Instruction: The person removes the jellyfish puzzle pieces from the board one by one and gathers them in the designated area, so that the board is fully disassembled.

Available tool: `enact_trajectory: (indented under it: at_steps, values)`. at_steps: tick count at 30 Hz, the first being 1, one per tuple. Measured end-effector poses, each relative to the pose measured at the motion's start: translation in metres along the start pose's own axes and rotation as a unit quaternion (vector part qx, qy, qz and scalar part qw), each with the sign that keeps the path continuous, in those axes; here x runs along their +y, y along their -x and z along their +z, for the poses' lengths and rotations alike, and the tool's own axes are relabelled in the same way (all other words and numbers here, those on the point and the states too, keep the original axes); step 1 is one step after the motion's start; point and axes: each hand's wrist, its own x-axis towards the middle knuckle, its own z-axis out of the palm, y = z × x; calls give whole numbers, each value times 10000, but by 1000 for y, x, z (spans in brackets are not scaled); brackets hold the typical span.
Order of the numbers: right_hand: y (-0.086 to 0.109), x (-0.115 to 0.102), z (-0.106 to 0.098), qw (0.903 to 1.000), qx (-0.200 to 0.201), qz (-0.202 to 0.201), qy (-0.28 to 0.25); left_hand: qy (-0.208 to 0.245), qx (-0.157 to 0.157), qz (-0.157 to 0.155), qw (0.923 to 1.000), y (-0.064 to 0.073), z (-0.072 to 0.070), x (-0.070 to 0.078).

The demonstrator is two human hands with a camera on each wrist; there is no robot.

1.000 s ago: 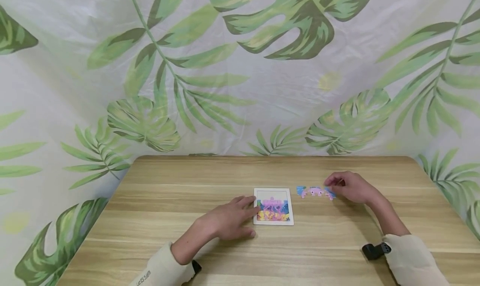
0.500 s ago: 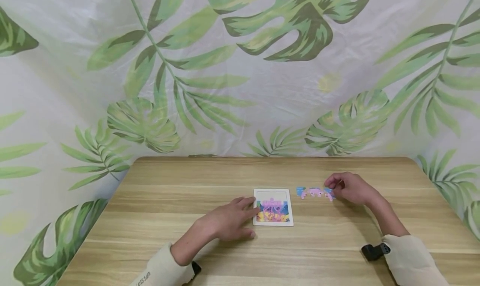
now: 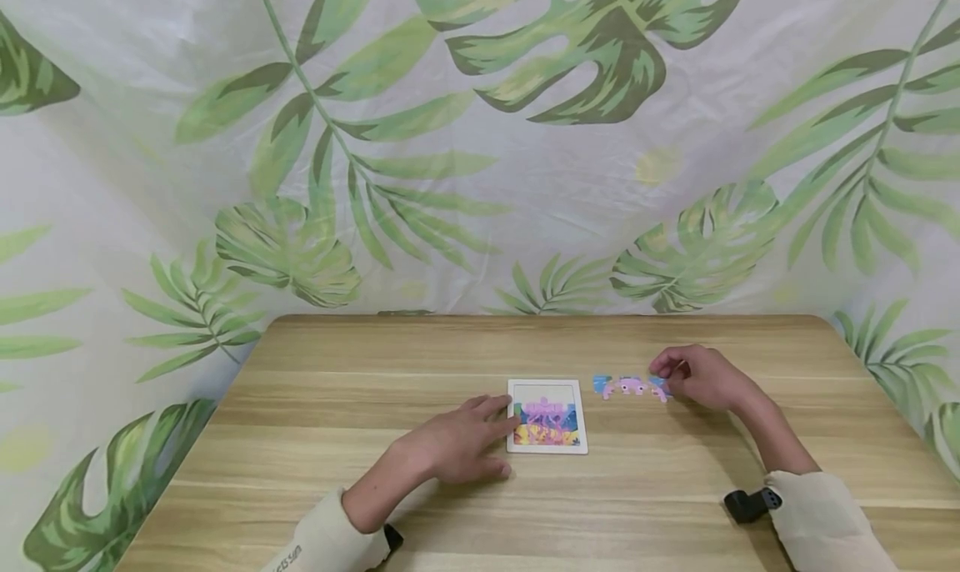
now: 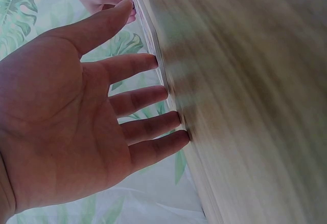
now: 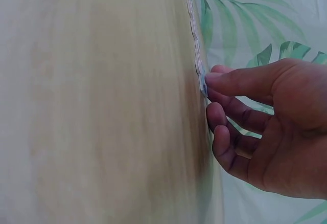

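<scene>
A square jigsaw puzzle with a white frame lies on the table, its lower part filled with a pink, blue and yellow picture and its top band pale. My left hand, fingers spread and straight, rests with its fingertips on the frame's left side. To the right of the frame lies a short row of puzzle pieces, blue at the ends with a pink face in the middle. My right hand pinches the right end piece of that row between thumb and fingers, which hide part of it.
The wooden table reaches back to a leaf-printed cloth hanging behind it. A black wrist device sits at the right sleeve, and another dark one shows under the left sleeve.
Both hands, the frame and the row of pieces stay in place. Only the head view has shifted very slightly.
</scene>
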Motion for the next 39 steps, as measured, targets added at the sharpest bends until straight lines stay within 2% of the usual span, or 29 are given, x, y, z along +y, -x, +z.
enact_trajectory:
  at_steps: [5,14,22,26,32,39]
  values:
    - [1,-7,0,9997,77,-111,179,8,18,15,10000,0,-1,1]
    - [-5,-33,12,9998,41,-205,65,-47,28,45,10000,0,-1,2]
    - [-13,-58,23,9981,-15,-578,219,151,27,71,9999,5,-4,-2]
    - [-18,-68,31,9972,-135,-694,255,218,39,147,9996,9,-6,-3]
    - [-26,-90,47,9930,-320,-1088,332,119,-90,196,9997,13,-6,0]
    - [-35,-111,67,9919,-587,-1035,444,39,-90,302,9995,16,-7,1]
